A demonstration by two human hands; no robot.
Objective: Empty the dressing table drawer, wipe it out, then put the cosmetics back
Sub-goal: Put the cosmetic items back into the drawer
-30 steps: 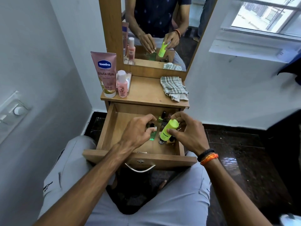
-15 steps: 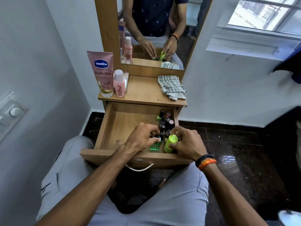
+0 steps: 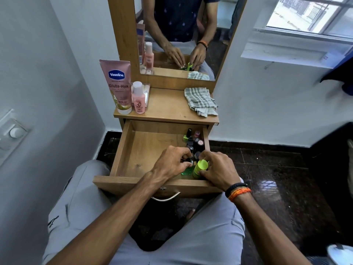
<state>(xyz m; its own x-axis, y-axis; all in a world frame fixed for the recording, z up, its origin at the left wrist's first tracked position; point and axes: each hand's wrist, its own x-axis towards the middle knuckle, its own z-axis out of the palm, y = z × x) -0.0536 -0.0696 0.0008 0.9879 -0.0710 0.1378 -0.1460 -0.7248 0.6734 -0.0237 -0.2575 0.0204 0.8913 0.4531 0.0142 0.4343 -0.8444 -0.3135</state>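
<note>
The wooden drawer [image 3: 122,150] is pulled out over my lap. Several small nail polish bottles [image 3: 193,142] stand along its right side. My right hand [image 3: 217,169] is shut on a lime green bottle [image 3: 200,168], which stands upright in the drawer's front right corner. My left hand [image 3: 172,162] pinches a small green glass bottle [image 3: 185,171] with a dark cap, just left of the lime one. The left part of the drawer floor is bare wood.
On the dressing table top [image 3: 168,108] stand a pink Vaseline tube [image 3: 118,87] and a small pink bottle [image 3: 138,99] at the left, with a checked cloth [image 3: 200,101] at the right. A mirror [image 3: 181,35] rises behind. Walls stand close on both sides.
My right hand has lowered the lime green bottle from above the drawer into its front right corner. My left hand came down with the small green bottle beside it.
</note>
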